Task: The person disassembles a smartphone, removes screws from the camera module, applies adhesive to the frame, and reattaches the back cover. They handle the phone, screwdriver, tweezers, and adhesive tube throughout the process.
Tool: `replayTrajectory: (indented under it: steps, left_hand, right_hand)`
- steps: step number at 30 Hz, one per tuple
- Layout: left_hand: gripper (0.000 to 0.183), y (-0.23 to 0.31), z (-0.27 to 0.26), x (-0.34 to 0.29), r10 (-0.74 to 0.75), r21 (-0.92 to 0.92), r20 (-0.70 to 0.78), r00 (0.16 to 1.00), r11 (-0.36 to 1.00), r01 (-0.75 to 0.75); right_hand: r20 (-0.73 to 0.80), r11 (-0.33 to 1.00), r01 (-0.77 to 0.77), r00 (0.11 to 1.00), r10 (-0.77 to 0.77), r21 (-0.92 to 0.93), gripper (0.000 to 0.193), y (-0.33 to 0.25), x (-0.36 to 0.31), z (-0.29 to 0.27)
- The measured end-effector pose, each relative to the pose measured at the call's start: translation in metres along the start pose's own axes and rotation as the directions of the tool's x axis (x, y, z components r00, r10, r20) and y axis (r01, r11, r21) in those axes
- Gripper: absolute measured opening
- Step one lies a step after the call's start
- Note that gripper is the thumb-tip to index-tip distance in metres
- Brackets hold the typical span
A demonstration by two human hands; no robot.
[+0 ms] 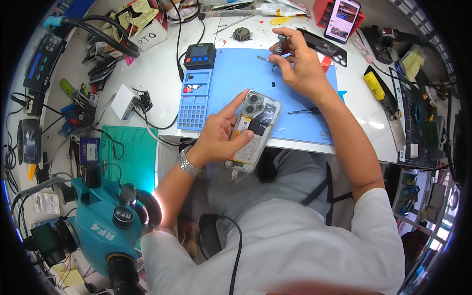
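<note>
My left hand (216, 135) is closed round the edge of a smartphone (250, 147), its thumb across the back. The phone's inner parts show at its back: a cluster of camera lenses at the top and a pale battery area below. Over the blue work mat (231, 73), my right hand (301, 66) pinches a small grey screwdriver (280, 45) that points downward. A thin metal tool (264, 58) shows beside these fingers; whether they hold it too is unclear. A small dark piece (274, 84) lies on the mat below them.
A blue parts tray (194, 105) and a small black device (199, 56) stand left of the phone. A dark phone back (324, 47) lies beyond my right hand, near a propped-up phone (342, 19). At lower left rises a teal microscope (98, 216); a yellow-handled tool (374, 86) lies right.
</note>
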State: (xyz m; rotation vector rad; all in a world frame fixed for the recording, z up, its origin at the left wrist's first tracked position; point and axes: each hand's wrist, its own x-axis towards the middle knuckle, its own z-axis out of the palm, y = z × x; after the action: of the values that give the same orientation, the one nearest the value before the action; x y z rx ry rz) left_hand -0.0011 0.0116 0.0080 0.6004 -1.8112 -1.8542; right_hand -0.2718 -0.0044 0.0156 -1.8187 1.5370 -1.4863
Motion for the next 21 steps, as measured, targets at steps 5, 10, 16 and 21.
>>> replayTrajectory:
  steps: [5, 10, 16, 21]
  left_hand:
    - [0.087, -0.002, -0.001, -0.004, -0.003, -0.062, -0.004, 1.0, 0.998, 0.003]
    - [0.088, -0.005, -0.003, -0.005, -0.011, -0.09, 0.011, 1.0, 0.996, 0.012]
    - [0.087, -0.003, -0.004, -0.005, -0.048, -0.165, 0.006, 0.999, 0.985, 0.049]
    - [0.088, -0.005, -0.006, -0.004, -0.052, -0.271, 0.003, 0.999, 0.961, 0.051]
  right_hand:
    - [-0.038, 1.0, -0.019, 0.999, 0.019, 0.012, 0.054, -0.002, 0.001, 0.001]
    - [-0.139, 0.991, 0.028, 0.99, -0.009, 0.133, 0.05, 0.007, 0.002, 0.006]
    - [-0.201, 0.978, 0.076, 0.979, -0.036, 0.196, 0.046, 0.009, -0.001, 0.013]
    - [-0.068, 0.972, 0.185, 0.978, -0.197, -0.146, 0.029, 0.0, 0.027, 0.011]
